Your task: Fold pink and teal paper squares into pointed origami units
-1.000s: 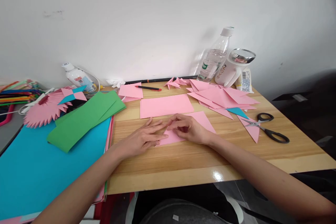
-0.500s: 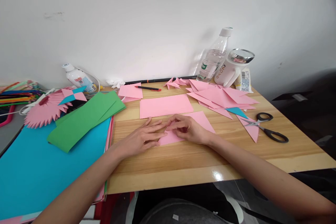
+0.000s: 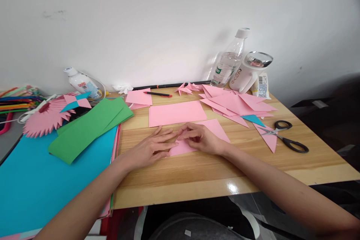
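A sheet of pink paper (image 3: 217,129) lies on the wooden table in front of me, partly covered by my hands. My left hand (image 3: 153,147) is open, its fingers stretched out flat at the paper's left end. The thumb and fingers of my right hand (image 3: 203,138) are pinched together at the same end, over the sheet's left edge; the exact grip is partly hidden. Just beyond lies a stack of pink paper rectangles (image 3: 177,113).
Scissors (image 3: 287,135) rest at the right on a pink triangle. Behind them are folded pink pieces (image 3: 236,103), a water bottle (image 3: 227,62) and a white mug (image 3: 244,77). Green strips (image 3: 88,129) and blue sheets (image 3: 56,180) lie left. A pen (image 3: 159,94) sits at the back.
Both hands and the pink paper look almost unchanged. Only the view has shifted very slightly.
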A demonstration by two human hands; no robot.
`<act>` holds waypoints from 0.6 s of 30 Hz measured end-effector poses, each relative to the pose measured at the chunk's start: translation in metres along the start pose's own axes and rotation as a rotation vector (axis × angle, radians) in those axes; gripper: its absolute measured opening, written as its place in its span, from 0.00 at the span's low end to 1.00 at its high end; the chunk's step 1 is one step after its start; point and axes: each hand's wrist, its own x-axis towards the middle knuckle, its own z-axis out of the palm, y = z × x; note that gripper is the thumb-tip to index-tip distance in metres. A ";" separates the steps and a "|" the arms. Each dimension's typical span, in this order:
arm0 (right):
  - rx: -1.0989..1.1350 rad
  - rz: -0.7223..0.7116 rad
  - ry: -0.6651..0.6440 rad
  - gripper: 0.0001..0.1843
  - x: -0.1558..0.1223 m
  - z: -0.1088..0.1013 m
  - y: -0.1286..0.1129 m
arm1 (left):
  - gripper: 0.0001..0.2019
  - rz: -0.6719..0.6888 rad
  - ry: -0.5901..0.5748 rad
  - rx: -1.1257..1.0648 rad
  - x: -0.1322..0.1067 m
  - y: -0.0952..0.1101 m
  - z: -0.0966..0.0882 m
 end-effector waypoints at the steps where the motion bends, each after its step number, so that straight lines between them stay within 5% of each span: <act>1: -0.001 0.003 -0.001 0.22 0.000 0.000 0.000 | 0.24 0.000 -0.004 0.004 0.000 0.000 0.000; 18: -0.013 -0.002 -0.001 0.22 0.000 0.000 0.000 | 0.23 -0.056 -0.038 -0.028 0.000 0.000 0.000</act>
